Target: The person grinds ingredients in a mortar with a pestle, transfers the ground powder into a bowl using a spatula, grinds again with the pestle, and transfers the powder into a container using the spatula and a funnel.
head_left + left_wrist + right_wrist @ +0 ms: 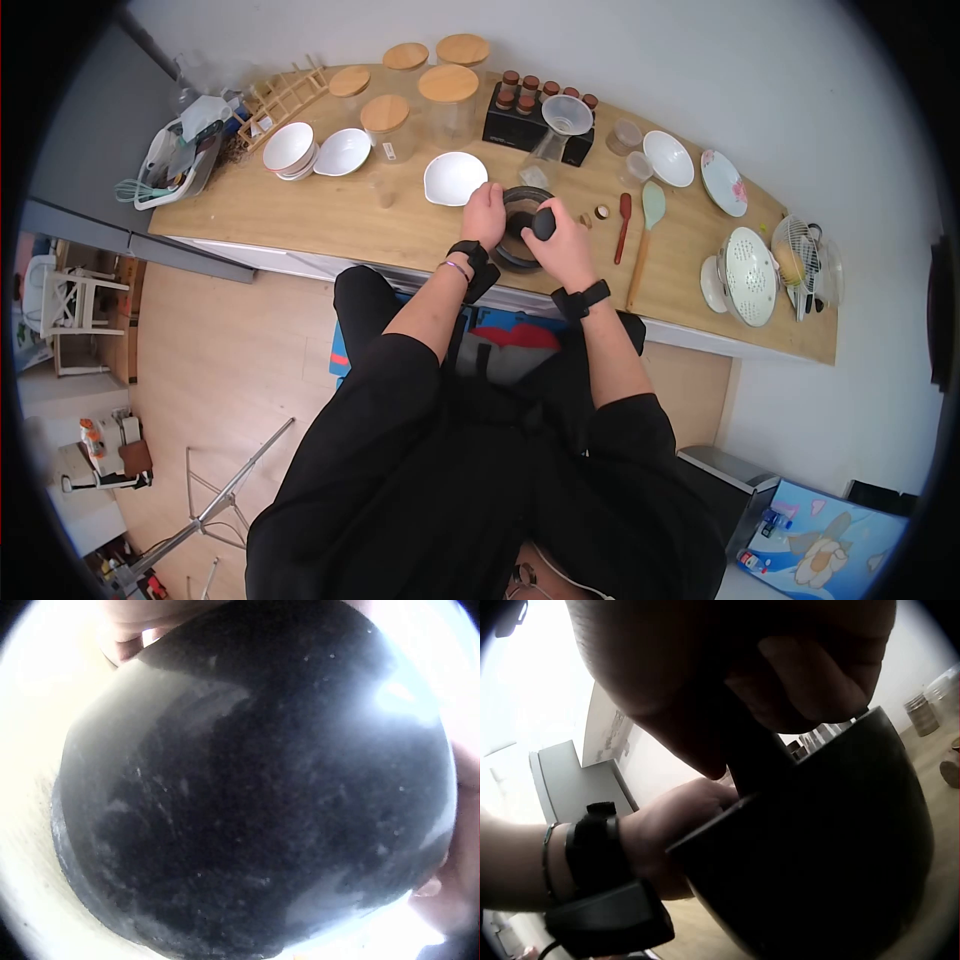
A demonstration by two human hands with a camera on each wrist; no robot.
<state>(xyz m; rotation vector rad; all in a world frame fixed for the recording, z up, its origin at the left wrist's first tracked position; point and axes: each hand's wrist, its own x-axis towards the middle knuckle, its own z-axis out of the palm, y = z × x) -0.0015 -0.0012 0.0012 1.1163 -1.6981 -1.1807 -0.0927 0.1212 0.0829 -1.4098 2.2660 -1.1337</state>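
A dark stone mortar (516, 262) stands near the counter's front edge, with brownish contents inside. My right hand (563, 246) grips the black pestle (543, 224), whose lower end is down in the bowl; the right wrist view shows fingers curled round its shaft (759, 754) above the mortar (817, 847). My left hand (484, 216) holds the mortar's left side. In the left wrist view the mortar's dark wall (255, 787) fills the picture, with fingers (124, 645) at its top left edge.
Behind the mortar are a white bowl (456, 179), a clear funnel-topped bottle (567, 116) and a black spice rack (515, 128). Right of it lie a small cork-like lid (602, 212), a red spatula (623, 228), a green spatula (653, 205) and a colander (749, 276). Wooden-lidded jars (448, 88) stand further back.
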